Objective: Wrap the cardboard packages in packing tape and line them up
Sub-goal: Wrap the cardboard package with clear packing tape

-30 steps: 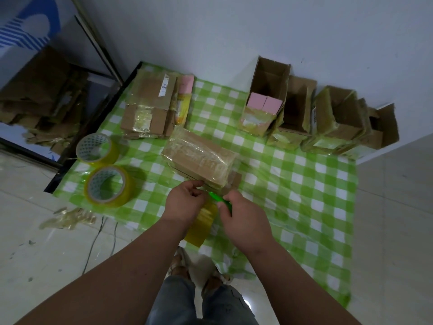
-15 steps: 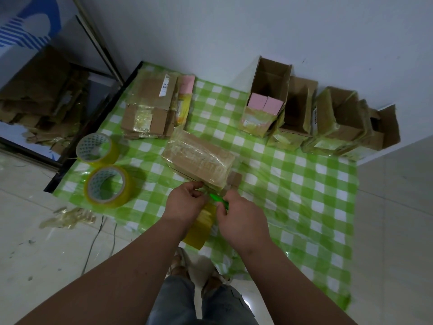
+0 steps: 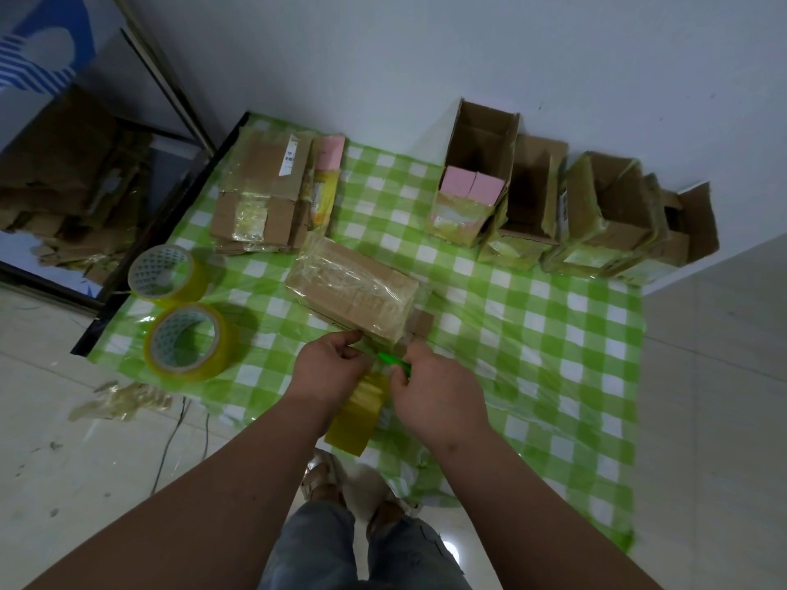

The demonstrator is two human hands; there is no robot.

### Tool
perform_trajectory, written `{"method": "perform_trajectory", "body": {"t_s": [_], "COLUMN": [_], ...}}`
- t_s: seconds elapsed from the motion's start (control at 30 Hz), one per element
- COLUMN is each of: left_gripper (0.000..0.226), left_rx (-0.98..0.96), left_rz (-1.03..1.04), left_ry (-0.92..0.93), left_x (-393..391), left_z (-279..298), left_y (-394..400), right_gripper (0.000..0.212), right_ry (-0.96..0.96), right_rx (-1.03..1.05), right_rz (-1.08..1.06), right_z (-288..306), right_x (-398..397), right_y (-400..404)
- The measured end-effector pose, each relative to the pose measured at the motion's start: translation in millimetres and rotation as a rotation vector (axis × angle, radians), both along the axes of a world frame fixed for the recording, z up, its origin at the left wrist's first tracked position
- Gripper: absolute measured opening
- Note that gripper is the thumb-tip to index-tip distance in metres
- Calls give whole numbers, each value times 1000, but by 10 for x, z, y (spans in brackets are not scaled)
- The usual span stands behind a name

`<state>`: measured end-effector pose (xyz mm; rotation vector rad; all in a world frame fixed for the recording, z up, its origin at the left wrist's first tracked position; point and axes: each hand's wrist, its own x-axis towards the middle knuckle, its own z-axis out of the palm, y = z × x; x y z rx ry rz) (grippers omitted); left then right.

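While my left hand (image 3: 330,368) pinches the tape end and my right hand (image 3: 436,400) grips a green cutter (image 3: 394,361) at the near corner of the wrapped package (image 3: 353,298), a slip could, I judge, tear the film or nick a finger. The tape roll (image 3: 355,413) hangs between my wrists; two spare rolls (image 3: 187,340) lie left and open boxes (image 3: 549,206) line the wall, well apart.

free: bare checked cloth (image 3: 532,342) right of package (image 3: 351,298) | blocked: left, two tape rolls (image 3: 189,340); far edge, open boxes (image 3: 553,202)

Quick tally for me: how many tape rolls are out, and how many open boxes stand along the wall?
Tape rolls: 3, two on the cloth, one under the hands
Open boxes along the wall: 4
Total: 7
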<state>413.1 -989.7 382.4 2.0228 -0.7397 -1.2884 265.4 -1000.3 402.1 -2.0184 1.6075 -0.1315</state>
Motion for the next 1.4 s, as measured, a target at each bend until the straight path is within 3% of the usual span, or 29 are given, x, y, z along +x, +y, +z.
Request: {"method": "perform_trajectory", "body": {"t_s": [0.2,0.3,0.43,0.63,0.7,0.8,0.93,1.07,1.23,1.4], "left_gripper": [83,87,82,81,80,75,57,31,24,27], "left_rx": [29,51,65,68,67,63,37,4,-42,-30], "left_rz": [-60,-77,-39,-25,-28,-27,-3,35,68,-192], "left_ry": [33,33,44,39,30,13,5,-25,-119,-313], "left_x": [96,85,49,57,54,48,37,44,89,76], "left_z": [26,37,31,37,57,98,143,170,189,258], "left_y": [-29,-44,-30,-13,-8,23,60,41,9,12], "right_gripper": [16,16,19,34,40,38,45,52,43,40], "right_ry": [42,17,65,322,245,-60,-347,-311,-186,-132], "right_rx": [50,78,152,239,155,-30,-115,59,149,20], "right_rz": [-45,-102,-127,-83,-143,-279,-206,12,106,94], "right_z": [-137,-229,-359,-483,-419,-211,34,90,75,42], "right_x": [-254,-336,-516,-603,-570,-457,-296,-193,-159,-152], "right_y": [77,103,127,60,-7,-226,-562,-820,-858,-811]}}
